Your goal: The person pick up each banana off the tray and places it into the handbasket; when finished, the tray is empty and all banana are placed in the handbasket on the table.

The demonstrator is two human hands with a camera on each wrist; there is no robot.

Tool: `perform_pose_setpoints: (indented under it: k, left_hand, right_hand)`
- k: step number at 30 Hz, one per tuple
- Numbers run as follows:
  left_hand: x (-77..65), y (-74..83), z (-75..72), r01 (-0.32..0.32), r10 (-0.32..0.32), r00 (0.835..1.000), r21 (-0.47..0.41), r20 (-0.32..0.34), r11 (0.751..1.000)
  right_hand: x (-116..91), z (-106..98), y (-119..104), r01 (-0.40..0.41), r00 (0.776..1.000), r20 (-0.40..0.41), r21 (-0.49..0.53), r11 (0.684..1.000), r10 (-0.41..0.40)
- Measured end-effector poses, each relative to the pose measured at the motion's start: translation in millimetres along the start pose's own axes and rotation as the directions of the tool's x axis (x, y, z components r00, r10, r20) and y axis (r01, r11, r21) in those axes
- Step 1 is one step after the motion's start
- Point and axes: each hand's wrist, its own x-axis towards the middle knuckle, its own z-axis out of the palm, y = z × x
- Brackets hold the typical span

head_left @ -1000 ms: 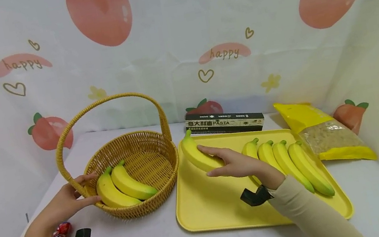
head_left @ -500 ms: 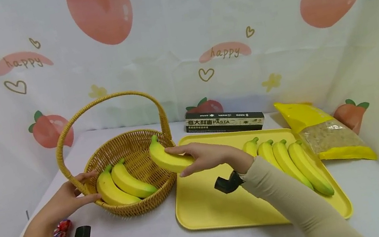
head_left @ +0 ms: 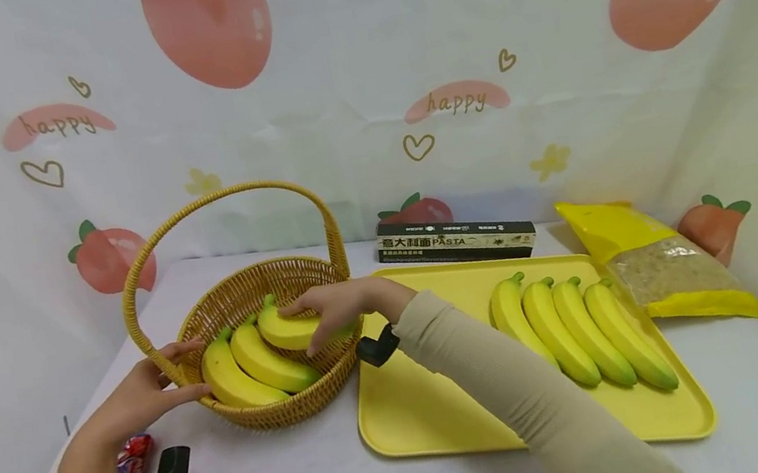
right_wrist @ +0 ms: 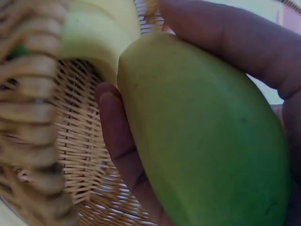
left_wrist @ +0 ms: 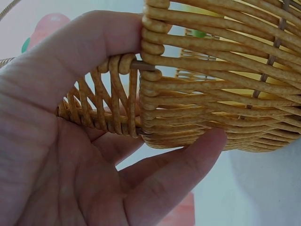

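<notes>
In the head view my right hand (head_left: 342, 308) grips a yellow banana (head_left: 289, 332) inside the wicker basket (head_left: 324, 398), beside two other bananas (head_left: 267, 362) lying there. The right wrist view shows this banana (right_wrist: 197, 122) between thumb and fingers, its green end toward the camera, the basket weave (right_wrist: 84, 141) below. At the basket's left side my left hand (head_left: 149, 400) holds the rim near the foot of the handle. In the left wrist view, the left hand's fingers (left_wrist: 178, 174) and thumb go round the woven rim (left_wrist: 150, 84).
A yellow tray (head_left: 427, 422) with several bananas (head_left: 582, 332) on its right half stands right of the basket. Behind it lies a black pasta box (head_left: 456, 240). A yellow bag (head_left: 665, 262) lies at the right, and a small red wrapped item (head_left: 135, 457) near the left wrist.
My right hand has carried the banana leftward from above the tray, over the basket's right rim and down into the basket. The left hand has stayed on the rim.
</notes>
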Motion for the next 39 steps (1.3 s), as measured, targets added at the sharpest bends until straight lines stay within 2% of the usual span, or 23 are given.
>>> perform_pose_setpoints:
  k: [9,16,20,25,29,39]
  left_hand:
    - [0.2,-2.9,-1.2,-0.021,0.021,1.000,0.004,-0.007,1.000]
    - [2.6,-0.6,1.6,-0.019,0.019,1.000,-0.004,-0.014,1.000]
    - [2.0,0.9,1.1,-0.012,0.012,1.000,-0.008,-0.005,1.000]
    - [1.2,0.5,0.3,-0.012,0.012,1.000,-0.009,-0.002,1.000]
    - [0.2,-0.1,-0.1,-0.011,0.011,1.000,-0.011,-0.008,1.000]
    - [0.1,-0.2,0.3,-0.028,0.027,1.000,-0.011,-0.009,1.000]
  right_hand:
    - [33.6,-1.1,2.2,-0.109,0.994,0.002,0.021,0.994,0.109]
    - [43.7,5.6,3.4,-0.238,0.966,0.134,0.136,0.962,0.220]
    - [47.6,9.2,4.6,-0.239,0.962,0.174,0.149,0.959,0.212]
    - [50.3,11.4,6.1,-0.237,0.960,0.185,0.150,0.960,0.209]
    - [48.8,12.4,2.8,-0.261,0.956,0.187,0.191,0.946,0.226]
    - [47.7,14.0,4.4,-0.283,0.947,0.199,0.148,0.948,0.252]
